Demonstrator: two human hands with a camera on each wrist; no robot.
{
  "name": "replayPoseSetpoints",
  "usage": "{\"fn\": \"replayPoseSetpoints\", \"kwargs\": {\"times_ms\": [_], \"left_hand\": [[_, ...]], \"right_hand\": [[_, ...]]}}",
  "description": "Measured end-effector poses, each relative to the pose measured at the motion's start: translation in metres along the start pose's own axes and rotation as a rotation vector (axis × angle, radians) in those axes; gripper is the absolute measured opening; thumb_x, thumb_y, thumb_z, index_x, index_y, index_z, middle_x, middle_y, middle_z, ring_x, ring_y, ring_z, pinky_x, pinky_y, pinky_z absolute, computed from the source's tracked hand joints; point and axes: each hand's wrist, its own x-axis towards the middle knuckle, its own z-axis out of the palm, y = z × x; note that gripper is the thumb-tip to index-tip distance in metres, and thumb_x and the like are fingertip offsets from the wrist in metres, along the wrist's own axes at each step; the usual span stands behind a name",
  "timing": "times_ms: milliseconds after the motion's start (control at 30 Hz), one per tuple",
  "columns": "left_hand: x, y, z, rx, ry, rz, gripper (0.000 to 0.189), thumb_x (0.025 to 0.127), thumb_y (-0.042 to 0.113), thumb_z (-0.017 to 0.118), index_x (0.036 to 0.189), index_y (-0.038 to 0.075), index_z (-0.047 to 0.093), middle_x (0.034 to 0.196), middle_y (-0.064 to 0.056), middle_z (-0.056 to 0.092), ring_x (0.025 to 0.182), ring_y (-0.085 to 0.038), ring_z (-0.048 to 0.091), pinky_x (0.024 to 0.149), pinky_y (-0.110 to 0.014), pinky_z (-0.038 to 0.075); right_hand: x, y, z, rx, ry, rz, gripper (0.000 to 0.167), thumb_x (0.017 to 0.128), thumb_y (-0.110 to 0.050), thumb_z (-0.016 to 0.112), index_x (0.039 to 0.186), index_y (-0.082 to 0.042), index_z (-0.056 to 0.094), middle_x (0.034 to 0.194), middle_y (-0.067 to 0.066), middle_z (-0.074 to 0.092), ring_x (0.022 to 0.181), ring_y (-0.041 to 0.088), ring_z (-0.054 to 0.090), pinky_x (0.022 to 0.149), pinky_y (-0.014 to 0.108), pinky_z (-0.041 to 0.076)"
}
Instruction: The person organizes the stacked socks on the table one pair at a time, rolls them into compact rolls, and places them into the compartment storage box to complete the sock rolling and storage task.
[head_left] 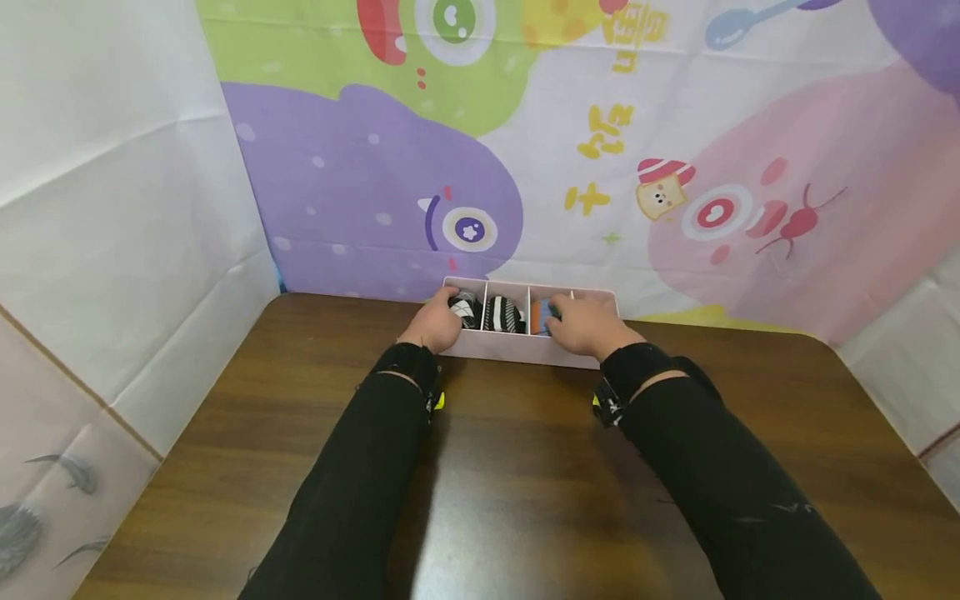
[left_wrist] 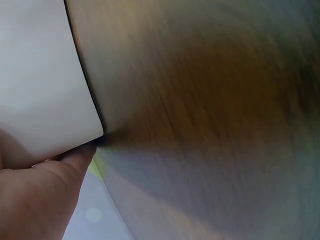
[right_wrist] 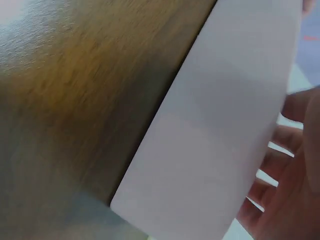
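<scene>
A pale pink divided box [head_left: 517,346] stands on the table against the printed cloth. My left hand [head_left: 437,322] grips its left end, as the left wrist view shows with the hand [left_wrist: 37,192] at the box's end wall. Black-and-white socks [head_left: 466,309] fill the left compartment beside that hand, and a striped black-and-white sock [head_left: 502,315] lies in the second. A blue-and-orange sock [head_left: 542,317] is in the third. My right hand [head_left: 587,323] reaches over the right part, fingertips at this sock. In the right wrist view its spread fingers [right_wrist: 275,162] pass behind the front wall, which hides their tips.
The brown wooden table [head_left: 517,475] extends toward me under both forearms. A cloth with cartoon figures [head_left: 360,192] hangs directly behind the box. White panels [head_left: 120,208] close off the left side.
</scene>
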Motion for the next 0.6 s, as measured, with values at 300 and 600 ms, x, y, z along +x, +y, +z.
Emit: {"fn": "replayPoseSetpoints", "kwargs": {"times_ms": [300,600], "left_hand": [[-0.002,-0.004,-0.002,-0.028,0.002,-0.011,0.068,0.093,0.0,0.034,0.161,0.009,0.028,0.161,-0.016,0.037,0.127,-0.031,0.043,0.11,-0.043,0.035],[-0.001,0.002,0.0,0.013,-0.004,0.01,0.068,0.093,0.001,0.033,0.16,0.009,0.03,0.159,-0.017,0.04,0.126,-0.032,0.045,0.111,-0.043,0.036]], "right_hand": [[-0.048,0.024,0.014,0.237,0.053,-0.167,0.062,0.102,-0.026,0.063,0.152,0.004,0.041,0.155,0.026,0.041,0.143,0.041,0.039,0.115,0.056,0.032],[-0.137,0.046,0.022,0.393,0.14,-0.128,0.071,0.102,-0.036,0.066,0.154,0.003,0.037,0.155,0.026,0.04,0.142,0.044,0.038,0.112,0.063,0.033]]}}
